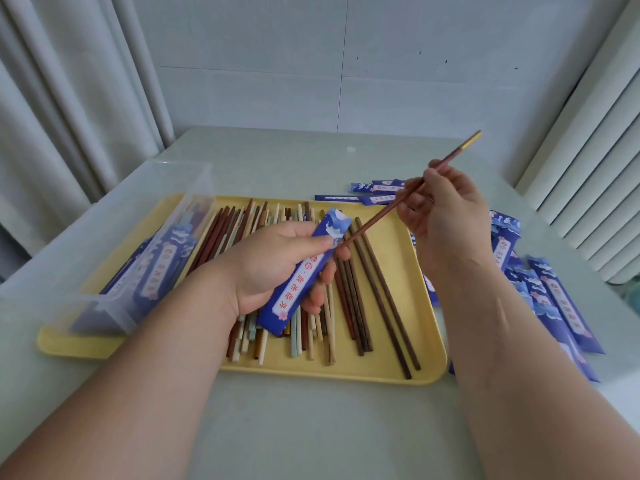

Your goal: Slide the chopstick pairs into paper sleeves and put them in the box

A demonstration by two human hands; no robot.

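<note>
My left hand (273, 268) grips a blue paper sleeve (304, 275) with a white label, held slanted over the yellow tray (346, 370). My right hand (446, 216) pinches a reddish-brown chopstick pair (388, 213) with a gold top end; its lower tip is at the sleeve's open mouth near my left thumb. Several loose chopsticks (363, 289) in brown, red, pale wood and light blue lie on the tray. A clear plastic box (114, 244) stands on the tray's left part and holds several filled blue sleeves.
Empty blue sleeves (561, 299) lie scattered on the pale green table to the right of the tray, with more sleeves behind it (374, 192). Curtains hang at the left, a white wall stands behind, and a ribbed white panel rises at the right.
</note>
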